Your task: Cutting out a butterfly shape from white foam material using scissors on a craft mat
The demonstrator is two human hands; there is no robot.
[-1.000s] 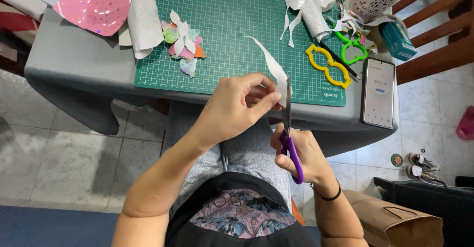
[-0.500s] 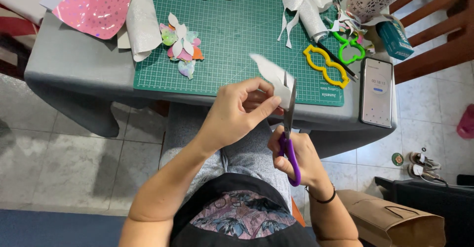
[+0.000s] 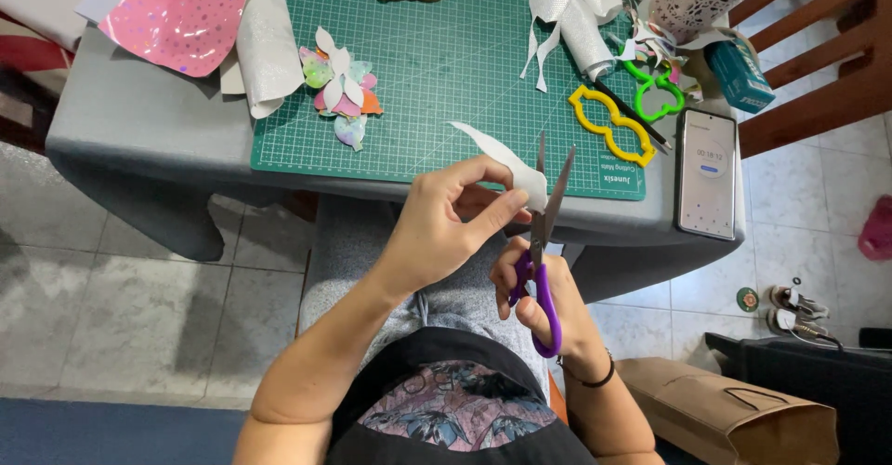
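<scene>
Over the lap, one white paper strip [image 3: 506, 160] meets one pair of purple scissors [image 3: 544, 242].
Left hand [image 3: 437, 228] pinches the strip; right hand [image 3: 548, 312] grips the handles, blades parted.

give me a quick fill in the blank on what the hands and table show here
1. The right hand works scissors with ____ handles.
2. The left hand pinches a ____ paper shape.
3. The cutting mat is ____.
4. Right of the mat lies a ____, screen up.

Missing words: purple; white; green; phone
</scene>
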